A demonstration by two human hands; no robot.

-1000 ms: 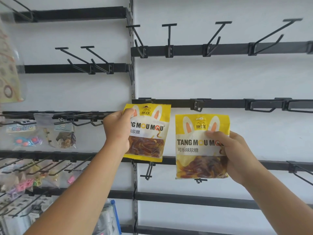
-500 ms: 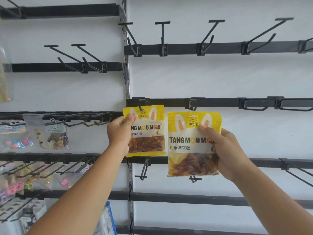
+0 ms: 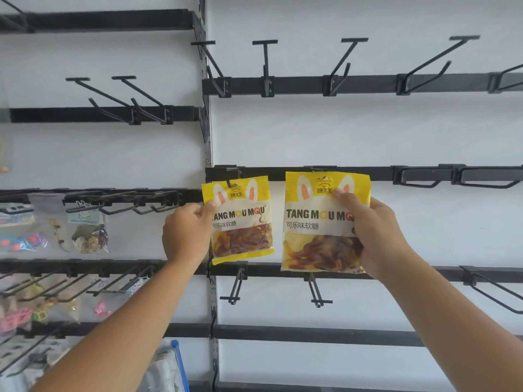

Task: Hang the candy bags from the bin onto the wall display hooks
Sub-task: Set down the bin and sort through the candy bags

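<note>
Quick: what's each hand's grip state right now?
Left hand: grips the left candy bag by its left edge.
Right hand: grips the right candy bag by its right side.

Left hand masks the first letter on the left candy bag; right hand, the last on the right candy bag.

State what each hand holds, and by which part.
Left hand: grip on the left edge of the left candy bag, thumb on its front. Right hand: grip on the right edge of the right candy bag, thumb on its front.
</note>
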